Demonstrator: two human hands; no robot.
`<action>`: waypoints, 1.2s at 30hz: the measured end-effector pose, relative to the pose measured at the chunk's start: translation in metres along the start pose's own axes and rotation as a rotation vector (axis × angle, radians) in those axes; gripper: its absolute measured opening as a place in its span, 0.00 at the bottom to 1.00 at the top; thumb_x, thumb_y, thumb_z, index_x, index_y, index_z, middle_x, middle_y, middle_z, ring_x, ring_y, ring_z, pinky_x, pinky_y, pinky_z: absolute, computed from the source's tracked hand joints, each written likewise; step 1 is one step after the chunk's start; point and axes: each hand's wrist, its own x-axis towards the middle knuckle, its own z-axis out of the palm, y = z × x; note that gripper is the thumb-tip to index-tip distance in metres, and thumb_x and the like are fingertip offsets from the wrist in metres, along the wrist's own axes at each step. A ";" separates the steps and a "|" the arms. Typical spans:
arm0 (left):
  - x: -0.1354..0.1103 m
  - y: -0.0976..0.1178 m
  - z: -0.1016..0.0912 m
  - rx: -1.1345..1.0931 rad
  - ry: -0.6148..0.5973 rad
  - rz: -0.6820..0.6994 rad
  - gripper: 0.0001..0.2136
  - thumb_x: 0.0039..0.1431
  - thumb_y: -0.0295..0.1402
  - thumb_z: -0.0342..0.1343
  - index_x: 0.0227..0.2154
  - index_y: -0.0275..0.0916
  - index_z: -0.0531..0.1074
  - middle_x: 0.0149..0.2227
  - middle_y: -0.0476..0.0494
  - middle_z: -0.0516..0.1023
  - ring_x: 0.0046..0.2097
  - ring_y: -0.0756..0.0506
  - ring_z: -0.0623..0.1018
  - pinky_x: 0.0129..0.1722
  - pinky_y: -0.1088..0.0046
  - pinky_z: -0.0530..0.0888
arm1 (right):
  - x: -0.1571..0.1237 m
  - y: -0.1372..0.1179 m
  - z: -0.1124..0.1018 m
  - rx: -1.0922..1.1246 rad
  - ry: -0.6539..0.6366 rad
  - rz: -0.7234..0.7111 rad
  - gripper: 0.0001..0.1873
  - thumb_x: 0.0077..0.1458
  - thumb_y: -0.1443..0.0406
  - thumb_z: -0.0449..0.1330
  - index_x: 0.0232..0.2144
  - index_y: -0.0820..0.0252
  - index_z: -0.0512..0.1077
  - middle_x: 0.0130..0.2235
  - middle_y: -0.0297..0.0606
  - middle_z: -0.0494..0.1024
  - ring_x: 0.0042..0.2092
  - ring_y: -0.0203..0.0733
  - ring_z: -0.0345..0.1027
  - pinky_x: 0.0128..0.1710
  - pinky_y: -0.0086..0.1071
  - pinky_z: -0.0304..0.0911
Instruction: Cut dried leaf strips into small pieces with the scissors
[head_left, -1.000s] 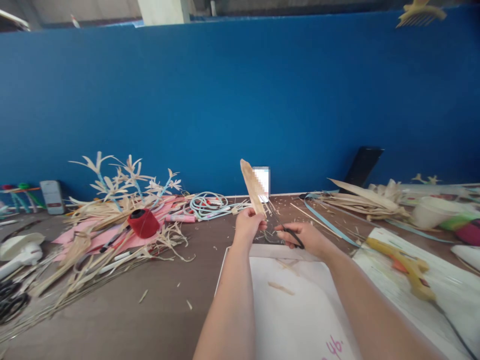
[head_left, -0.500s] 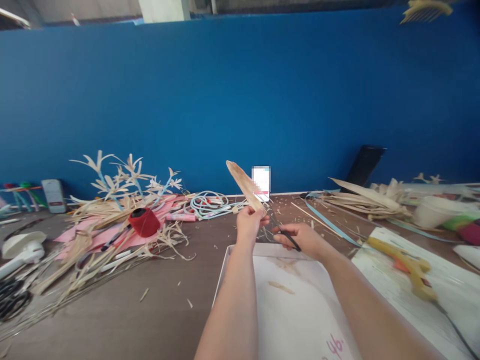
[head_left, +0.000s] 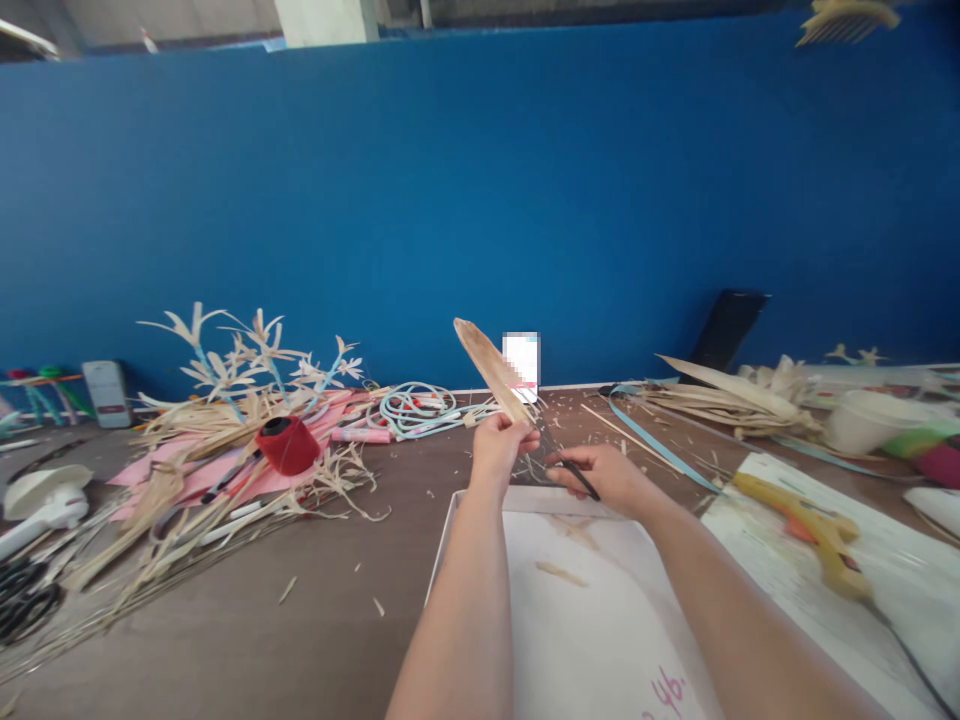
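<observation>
My left hand [head_left: 499,446] pinches the lower end of a long tan dried leaf strip [head_left: 491,370], which stands up and leans to the left above the table. My right hand [head_left: 607,475] is closed round black-handled scissors [head_left: 574,470], whose blades point up-left towards the base of the strip next to my left fingers. Both hands hover over the far edge of a white shallow box lid [head_left: 480,500] that holds a few tan cut scraps [head_left: 561,574].
A heap of dried straw, straw flowers and pink paper [head_left: 225,450] with a red thread spool [head_left: 287,445] lies to the left. Coiled light-blue cord [head_left: 409,408] is behind. A yellow glue gun [head_left: 814,530] rests on white paper at right. A blue partition wall [head_left: 480,200] stands behind the table.
My left hand tilted the leaf strip further to the left. My right hand with the scissors shifted slightly up and left towards the strip's base.
</observation>
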 end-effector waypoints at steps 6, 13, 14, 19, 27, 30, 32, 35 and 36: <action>0.000 0.002 -0.001 0.044 0.007 -0.017 0.04 0.45 0.25 0.57 0.25 0.32 0.68 0.23 0.46 0.72 0.26 0.50 0.76 0.24 0.77 0.74 | 0.003 0.004 0.000 -0.019 0.009 -0.016 0.19 0.41 0.56 0.62 0.36 0.60 0.75 0.16 0.27 0.61 0.21 0.32 0.52 0.21 0.26 0.49; -0.001 0.004 -0.001 0.045 0.019 -0.031 0.04 0.44 0.26 0.57 0.24 0.32 0.68 0.23 0.45 0.72 0.25 0.50 0.75 0.22 0.78 0.73 | 0.003 0.003 -0.001 -0.071 0.021 -0.054 0.16 0.42 0.56 0.61 0.33 0.59 0.75 0.15 0.27 0.60 0.21 0.32 0.51 0.22 0.27 0.49; -0.001 0.004 -0.001 0.046 0.020 -0.033 0.04 0.44 0.26 0.57 0.24 0.32 0.68 0.23 0.45 0.72 0.25 0.50 0.75 0.22 0.78 0.72 | 0.002 0.002 -0.001 -0.080 0.025 -0.061 0.16 0.43 0.56 0.60 0.32 0.59 0.76 0.15 0.27 0.60 0.21 0.32 0.51 0.22 0.27 0.49; -0.001 0.005 -0.002 0.043 0.010 -0.052 0.04 0.44 0.26 0.58 0.24 0.31 0.68 0.22 0.45 0.72 0.25 0.51 0.75 0.22 0.79 0.72 | 0.000 -0.003 -0.001 -0.140 0.042 -0.043 0.18 0.42 0.53 0.60 0.31 0.59 0.76 0.15 0.28 0.61 0.20 0.32 0.50 0.20 0.26 0.48; -0.002 0.003 -0.003 0.081 -0.082 -0.131 0.03 0.45 0.25 0.57 0.25 0.32 0.68 0.22 0.46 0.72 0.22 0.54 0.72 0.19 0.82 0.70 | 0.001 0.003 0.000 -0.115 0.028 -0.086 0.16 0.43 0.53 0.59 0.30 0.59 0.74 0.16 0.28 0.63 0.21 0.33 0.54 0.22 0.26 0.51; -0.002 0.000 -0.002 0.101 -0.146 -0.172 0.04 0.45 0.25 0.57 0.26 0.32 0.69 0.22 0.46 0.72 0.21 0.55 0.71 0.19 0.82 0.69 | 0.002 0.004 0.000 -0.126 0.038 -0.121 0.17 0.45 0.52 0.57 0.24 0.60 0.72 0.16 0.28 0.63 0.21 0.33 0.54 0.22 0.26 0.50; -0.002 -0.001 -0.001 0.110 -0.154 -0.171 0.05 0.45 0.26 0.58 0.27 0.32 0.69 0.22 0.47 0.72 0.20 0.55 0.70 0.18 0.83 0.68 | 0.001 0.003 0.000 -0.140 0.052 -0.124 0.18 0.45 0.51 0.56 0.23 0.60 0.72 0.16 0.28 0.62 0.21 0.32 0.53 0.21 0.26 0.49; -0.001 -0.002 -0.001 0.124 -0.146 -0.161 0.06 0.44 0.27 0.58 0.26 0.32 0.69 0.22 0.46 0.72 0.20 0.56 0.70 0.18 0.83 0.67 | 0.001 0.000 0.001 -0.162 0.068 -0.123 0.18 0.45 0.51 0.56 0.26 0.60 0.73 0.16 0.28 0.61 0.21 0.33 0.52 0.21 0.26 0.49; -0.001 -0.002 -0.002 0.130 -0.144 -0.159 0.06 0.44 0.28 0.58 0.26 0.32 0.69 0.23 0.46 0.72 0.20 0.56 0.70 0.18 0.83 0.67 | 0.000 -0.001 0.001 -0.168 0.072 -0.125 0.18 0.45 0.51 0.56 0.26 0.60 0.74 0.15 0.29 0.61 0.21 0.33 0.52 0.21 0.26 0.49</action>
